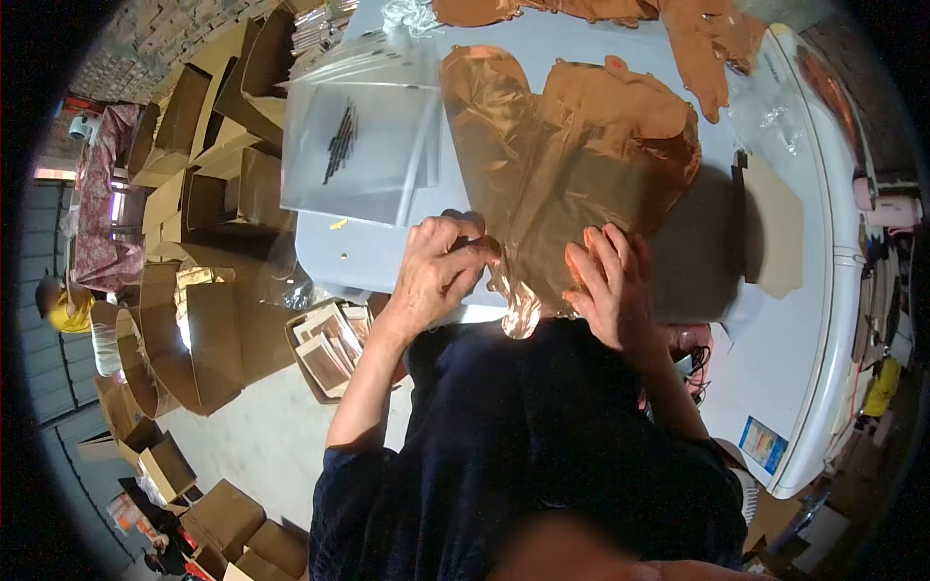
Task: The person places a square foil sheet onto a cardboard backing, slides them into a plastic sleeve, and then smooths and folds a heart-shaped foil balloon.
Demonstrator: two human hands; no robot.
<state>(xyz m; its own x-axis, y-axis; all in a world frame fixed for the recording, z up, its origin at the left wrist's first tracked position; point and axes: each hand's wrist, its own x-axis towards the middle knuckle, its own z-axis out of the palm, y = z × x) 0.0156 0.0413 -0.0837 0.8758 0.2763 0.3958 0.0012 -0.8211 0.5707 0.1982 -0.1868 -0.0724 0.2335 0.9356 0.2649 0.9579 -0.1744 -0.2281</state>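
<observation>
A flat, uninflated copper-coloured foil balloon [591, 184] lies on the pale table in front of me, its surface creased and shiny. Its narrow end [521, 312] hangs down towards the table's near edge, by my dark clothing. My left hand [433, 276] is closed, thumb and fingers pinching the balloon's left edge near that end. On the balloon's lower right part rests my right hand [612, 290], its fingers stretched out and a little apart. Left of the balloon lies a stack of clear plastic bags [387, 145] with dark printed marks.
More copper foil [712, 48] lies along the table's far side. A beige card sheet [772, 228] and crumpled clear plastic [775, 121] are at the right. Open cardboard boxes [218, 339] crowd the left, with a small box of cards [336, 366] below. Another person [70, 308] is far left.
</observation>
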